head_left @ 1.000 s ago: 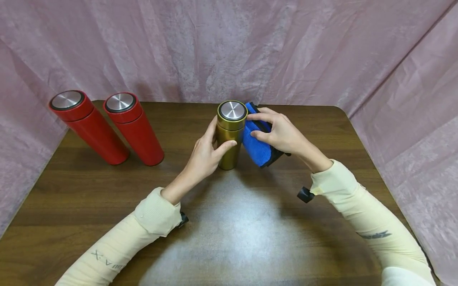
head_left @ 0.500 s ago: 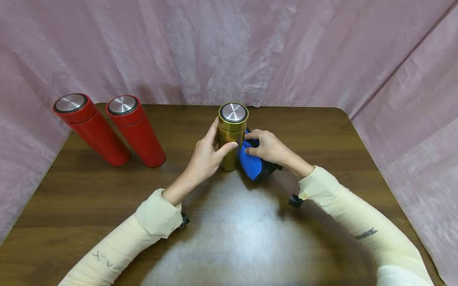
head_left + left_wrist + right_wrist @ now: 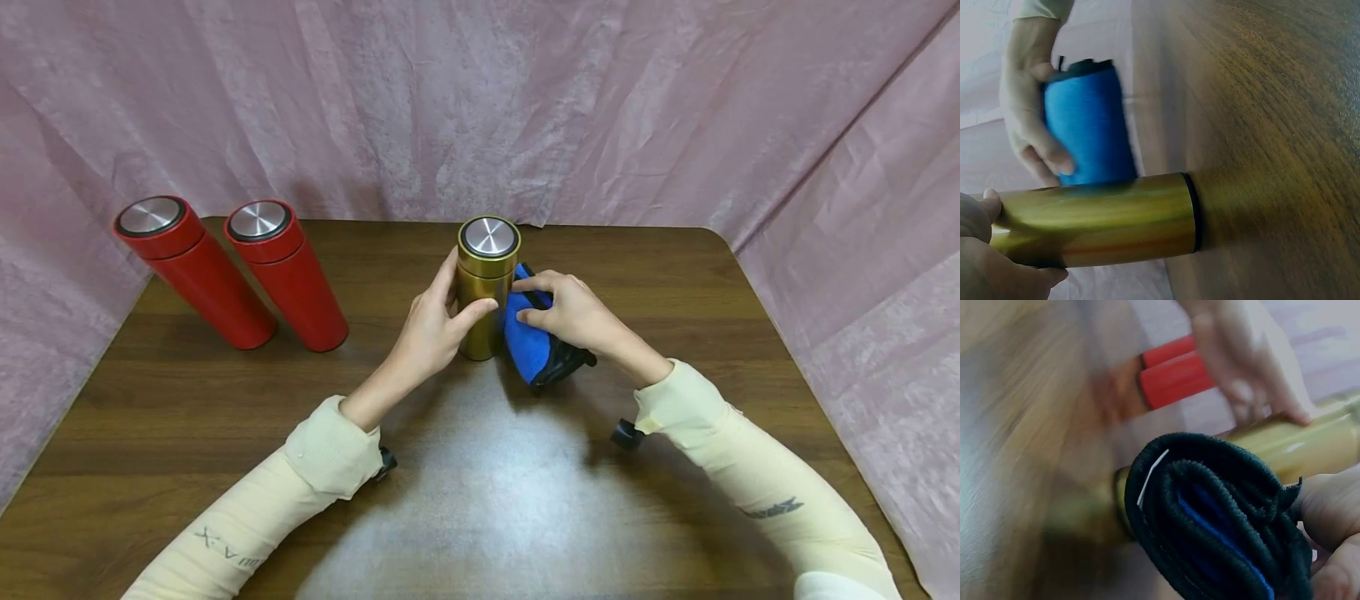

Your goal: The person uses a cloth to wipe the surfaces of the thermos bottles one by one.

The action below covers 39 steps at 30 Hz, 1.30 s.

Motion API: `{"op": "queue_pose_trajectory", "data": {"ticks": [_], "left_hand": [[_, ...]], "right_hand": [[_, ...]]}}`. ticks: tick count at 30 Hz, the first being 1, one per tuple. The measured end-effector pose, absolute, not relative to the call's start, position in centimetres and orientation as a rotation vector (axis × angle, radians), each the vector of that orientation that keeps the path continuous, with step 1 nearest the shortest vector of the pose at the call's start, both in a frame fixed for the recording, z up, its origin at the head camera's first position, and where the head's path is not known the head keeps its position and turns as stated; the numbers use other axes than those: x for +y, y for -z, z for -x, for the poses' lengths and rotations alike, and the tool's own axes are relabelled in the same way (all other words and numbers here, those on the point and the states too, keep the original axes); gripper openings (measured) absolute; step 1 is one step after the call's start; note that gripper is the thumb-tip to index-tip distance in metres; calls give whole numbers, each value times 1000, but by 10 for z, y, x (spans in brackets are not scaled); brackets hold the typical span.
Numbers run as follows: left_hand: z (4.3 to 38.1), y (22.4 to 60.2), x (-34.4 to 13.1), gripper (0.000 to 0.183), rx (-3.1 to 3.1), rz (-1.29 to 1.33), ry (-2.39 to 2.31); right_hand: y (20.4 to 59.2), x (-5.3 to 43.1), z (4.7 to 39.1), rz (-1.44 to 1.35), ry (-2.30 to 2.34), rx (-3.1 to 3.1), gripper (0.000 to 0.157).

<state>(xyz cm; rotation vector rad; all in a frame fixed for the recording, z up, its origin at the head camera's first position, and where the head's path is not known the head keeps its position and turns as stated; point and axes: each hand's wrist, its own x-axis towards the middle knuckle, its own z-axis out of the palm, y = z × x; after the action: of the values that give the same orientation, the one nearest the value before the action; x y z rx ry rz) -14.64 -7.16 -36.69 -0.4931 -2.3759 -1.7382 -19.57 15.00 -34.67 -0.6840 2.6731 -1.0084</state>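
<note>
A gold thermos flask with a brushed steel lid top stands upright near the middle of the table. My left hand grips its body from the left, thumb across the front. On the other side, my right hand pinches a folded blue cloth with black edging, held against the flask's right side. In the left wrist view, the cloth meets the flask's wall. The right wrist view shows the cloth's folded layers end-on, hiding part of the flask.
Two red thermos flasks with steel-topped lids stand at the left of the wooden table. Behind and to the right hangs a pink curtain.
The right hand and the cloth have come down along the flask's side, from near the lid to its lower body. The left hand keeps its grip, and the flask stays in place.
</note>
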Motion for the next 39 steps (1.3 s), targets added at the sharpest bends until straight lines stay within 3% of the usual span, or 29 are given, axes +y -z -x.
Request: {"op": "queue_pose_trajectory", "data": {"ticks": [13,21,39], "left_hand": [[146,370,-71,84,-2363,486,1748],[147,370,-72,84,-2367,485,1734],[148,369,-71,83,-2362,478,1748]], "right_hand": [[273,163,176,818,1169,2815,40],[250,167,174,875,1295,2832,39],[291,165,190,842,1399,2752,38]]}}
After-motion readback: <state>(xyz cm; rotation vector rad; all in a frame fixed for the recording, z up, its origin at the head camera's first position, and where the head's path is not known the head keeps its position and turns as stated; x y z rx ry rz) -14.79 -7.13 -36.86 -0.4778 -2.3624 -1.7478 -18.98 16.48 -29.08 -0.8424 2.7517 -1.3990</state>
